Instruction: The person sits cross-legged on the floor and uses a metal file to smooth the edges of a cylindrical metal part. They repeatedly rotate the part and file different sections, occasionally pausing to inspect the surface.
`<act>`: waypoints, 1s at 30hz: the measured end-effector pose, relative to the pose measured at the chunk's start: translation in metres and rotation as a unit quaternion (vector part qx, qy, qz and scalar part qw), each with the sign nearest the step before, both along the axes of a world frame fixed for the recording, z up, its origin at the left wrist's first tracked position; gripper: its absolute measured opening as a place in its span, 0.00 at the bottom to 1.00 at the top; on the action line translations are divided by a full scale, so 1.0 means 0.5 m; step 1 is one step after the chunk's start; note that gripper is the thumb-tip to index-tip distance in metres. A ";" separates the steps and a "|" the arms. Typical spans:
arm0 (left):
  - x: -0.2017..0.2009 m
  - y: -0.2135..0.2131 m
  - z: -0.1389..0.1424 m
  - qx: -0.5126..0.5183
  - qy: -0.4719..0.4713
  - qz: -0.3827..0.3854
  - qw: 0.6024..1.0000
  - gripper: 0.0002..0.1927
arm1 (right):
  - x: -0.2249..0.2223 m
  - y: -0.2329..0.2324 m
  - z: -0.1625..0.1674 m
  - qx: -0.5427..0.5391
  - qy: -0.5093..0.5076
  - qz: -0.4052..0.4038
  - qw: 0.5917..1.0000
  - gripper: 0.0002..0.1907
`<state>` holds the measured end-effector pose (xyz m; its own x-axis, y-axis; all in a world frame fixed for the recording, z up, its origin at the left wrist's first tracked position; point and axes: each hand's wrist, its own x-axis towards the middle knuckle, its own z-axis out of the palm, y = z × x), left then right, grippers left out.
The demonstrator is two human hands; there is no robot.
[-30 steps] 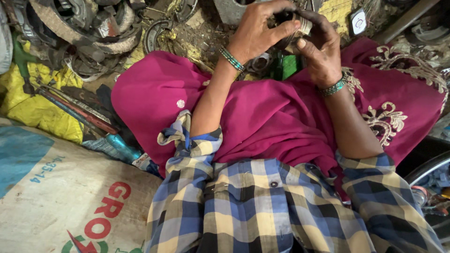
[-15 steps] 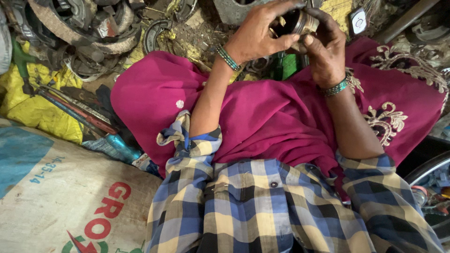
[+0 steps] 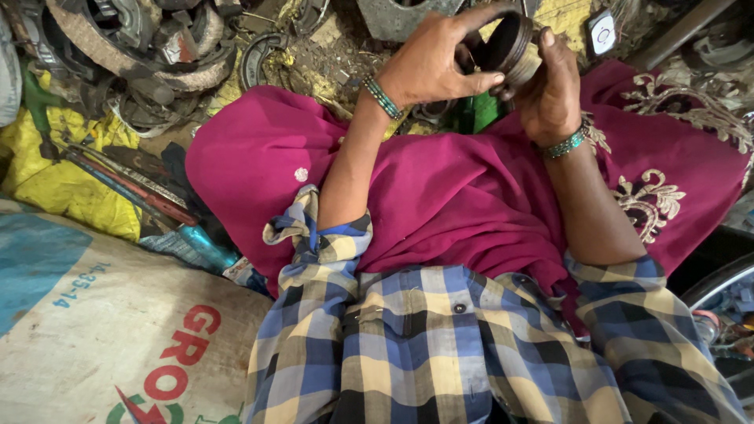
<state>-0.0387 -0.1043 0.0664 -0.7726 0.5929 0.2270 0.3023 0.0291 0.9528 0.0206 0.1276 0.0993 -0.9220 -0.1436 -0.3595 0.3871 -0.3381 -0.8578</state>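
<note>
Scrap metal parts (image 3: 133, 55) litter the dirt floor beyond a magenta cloth (image 3: 440, 188) spread over the lap. Above it, both hands grip a dark round metal ring (image 3: 510, 49) — left hand (image 3: 428, 63) curled over its rim, right hand (image 3: 554, 90) clasping the other side.

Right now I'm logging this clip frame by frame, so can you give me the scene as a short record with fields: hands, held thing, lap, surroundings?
left hand: left hand grips the dark round metal ring part from its left side, fingers over the rim
right hand: right hand cups the same part from the right
wrists: green beaded bangles on both
lap: magenta cloth with pale embroidery
clothing: blue and yellow checked shirt
left of person: printed woven sack, yellow plastic bag
ground ahead: worn metal scrap parts
</note>
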 end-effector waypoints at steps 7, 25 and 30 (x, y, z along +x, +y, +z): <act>0.004 0.011 -0.024 0.041 0.094 0.029 0.994 0.43 | -0.005 0.011 -0.016 -0.033 -0.026 -0.011 0.999 0.28; -0.002 0.026 -0.088 -0.019 -0.166 0.074 0.983 0.29 | -0.027 0.019 -0.009 -0.093 0.043 0.027 0.994 0.29; -0.010 0.012 -0.086 0.076 -0.038 0.181 0.980 0.15 | -0.029 0.028 0.004 0.015 0.114 0.068 0.991 0.27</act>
<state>-0.0437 -0.0985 0.0235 -0.9442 0.2400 0.2258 0.2269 -0.0232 0.9736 0.0062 0.1415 0.1015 -0.9526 -0.2644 -0.1506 0.2230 -0.2700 -0.9367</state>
